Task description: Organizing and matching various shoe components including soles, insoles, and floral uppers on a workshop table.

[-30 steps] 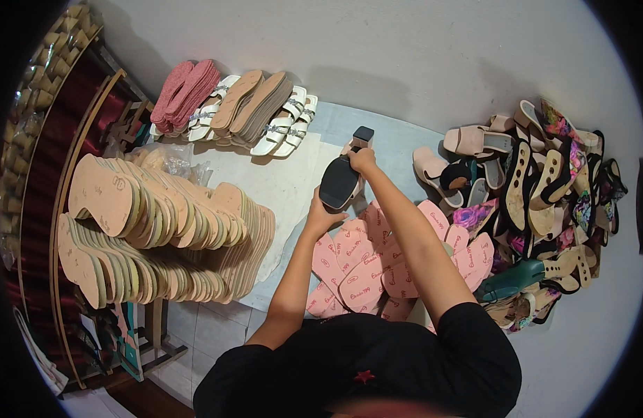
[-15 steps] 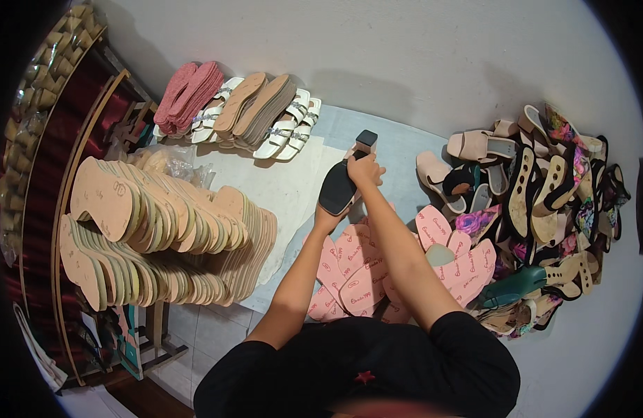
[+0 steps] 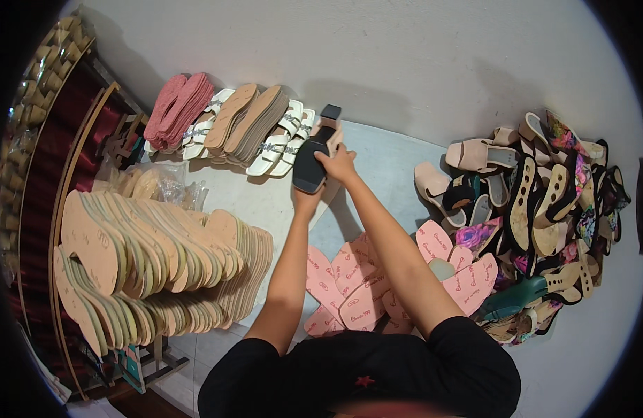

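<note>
A heeled sandal is held above the table, its black sole and block heel turned toward me and the heel end pointing away. My left hand is closed around the toe end, its fingers mostly hidden beneath. With the thumb on the sole, my right hand grips the sandal's right side near the middle. Pale upper material shows beside the sole. White sandals stand just left of the held one. Pink printed insoles lie spread between my forearms and in front of my body.
Long rows of beige insole boards stand stacked at the left. Pink-red soles and tan soles are piled along the wall. A heap of sandals and a green shoe form sit at the right. Plastic bags lie behind the boards.
Both hands have carried the sandal to the left and slightly away from me. My right hand has shifted from near the heel toward the middle of the sole. The view has also tilted a little.
</note>
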`<state>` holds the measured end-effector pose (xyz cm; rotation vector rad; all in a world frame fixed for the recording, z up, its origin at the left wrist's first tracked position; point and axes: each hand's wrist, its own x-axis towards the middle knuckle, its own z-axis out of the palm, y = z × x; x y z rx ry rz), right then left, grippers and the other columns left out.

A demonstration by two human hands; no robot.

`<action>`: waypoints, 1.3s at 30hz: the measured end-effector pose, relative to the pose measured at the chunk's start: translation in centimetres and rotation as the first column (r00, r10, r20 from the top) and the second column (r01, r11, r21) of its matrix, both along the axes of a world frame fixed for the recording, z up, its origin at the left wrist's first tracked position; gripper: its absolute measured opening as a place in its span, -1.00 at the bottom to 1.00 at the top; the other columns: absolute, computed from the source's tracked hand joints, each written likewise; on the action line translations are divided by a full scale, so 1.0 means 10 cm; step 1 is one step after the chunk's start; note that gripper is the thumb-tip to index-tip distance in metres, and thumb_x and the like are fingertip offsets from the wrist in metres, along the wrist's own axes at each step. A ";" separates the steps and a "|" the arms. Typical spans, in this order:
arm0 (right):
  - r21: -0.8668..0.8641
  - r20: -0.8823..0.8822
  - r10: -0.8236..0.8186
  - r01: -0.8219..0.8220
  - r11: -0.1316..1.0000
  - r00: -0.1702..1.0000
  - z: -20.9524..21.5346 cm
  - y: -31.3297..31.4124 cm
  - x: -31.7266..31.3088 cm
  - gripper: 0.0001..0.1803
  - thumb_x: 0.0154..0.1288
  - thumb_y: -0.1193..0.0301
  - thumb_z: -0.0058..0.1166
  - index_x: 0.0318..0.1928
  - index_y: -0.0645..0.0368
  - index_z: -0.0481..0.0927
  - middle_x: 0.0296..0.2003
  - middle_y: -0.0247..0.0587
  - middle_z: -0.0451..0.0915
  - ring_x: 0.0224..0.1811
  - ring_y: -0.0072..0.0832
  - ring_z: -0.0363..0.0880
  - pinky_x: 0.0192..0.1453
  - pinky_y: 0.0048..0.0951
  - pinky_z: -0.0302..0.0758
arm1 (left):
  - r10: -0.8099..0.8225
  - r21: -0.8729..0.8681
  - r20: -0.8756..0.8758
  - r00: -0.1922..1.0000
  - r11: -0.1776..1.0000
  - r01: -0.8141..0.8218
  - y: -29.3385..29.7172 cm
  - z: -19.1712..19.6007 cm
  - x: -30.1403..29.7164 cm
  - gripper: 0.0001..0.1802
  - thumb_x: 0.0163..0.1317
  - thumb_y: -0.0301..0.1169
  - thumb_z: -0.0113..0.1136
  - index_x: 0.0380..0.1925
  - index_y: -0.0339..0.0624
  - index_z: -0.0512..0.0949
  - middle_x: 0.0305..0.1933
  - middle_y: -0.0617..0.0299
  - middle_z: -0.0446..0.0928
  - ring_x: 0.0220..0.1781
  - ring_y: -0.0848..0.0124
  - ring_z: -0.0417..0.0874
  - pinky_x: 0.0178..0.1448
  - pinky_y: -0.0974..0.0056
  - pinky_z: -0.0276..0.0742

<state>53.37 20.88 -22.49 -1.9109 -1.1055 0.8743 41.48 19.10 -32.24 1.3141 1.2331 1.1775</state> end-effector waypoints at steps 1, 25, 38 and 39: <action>-0.007 0.049 0.112 -0.112 0.994 0.992 -0.04 0.03 0.02 0.00 -0.12 -0.08 0.15 0.13 0.51 0.16 0.06 0.51 0.14 0.04 0.15 0.35 0.13 -0.24 0.33 | 0.045 0.007 -0.003 0.999 0.999 -0.045 0.11 -0.05 0.00 -0.59 -0.13 -0.53 0.25 -0.18 -0.30 0.46 -0.21 0.15 0.53 -0.22 0.36 0.56 -0.17 0.30 0.46; -0.159 -0.043 0.083 -0.089 0.983 0.996 -0.06 0.11 -0.12 -0.59 -0.01 0.22 0.22 -0.65 0.38 0.54 -0.73 -0.07 0.53 -0.74 -0.37 0.54 -0.60 -0.43 0.52 | 0.152 -0.003 0.031 0.988 0.988 -0.152 0.34 0.07 0.11 -0.77 0.08 -0.44 0.11 -0.25 -0.32 0.48 -0.29 0.09 0.54 -0.24 0.29 0.54 -0.18 0.24 0.42; -0.058 -0.038 -0.008 0.006 0.998 0.999 -0.32 0.29 -0.12 -0.57 -0.01 0.28 0.20 -0.45 0.50 0.44 -0.50 0.04 0.59 -0.70 -0.29 0.56 -0.53 -0.40 0.55 | 0.075 0.054 0.166 0.983 0.995 -0.085 0.21 -0.01 -0.07 -0.45 -0.12 -0.47 0.30 -0.06 -0.30 0.34 -0.22 0.10 0.54 -0.16 0.34 0.56 -0.07 0.31 0.43; -0.007 -0.012 -0.090 0.090 0.996 0.996 -0.48 0.37 -0.06 -0.56 -0.01 0.31 0.21 -0.34 0.51 0.43 -0.48 0.02 0.59 -0.69 -0.31 0.56 -0.54 -0.42 0.55 | 0.090 0.055 0.030 0.996 0.994 -0.091 0.24 -0.02 -0.02 -0.45 -0.10 -0.45 0.31 -0.05 -0.28 0.35 -0.19 0.08 0.54 -0.15 0.32 0.56 -0.08 0.30 0.43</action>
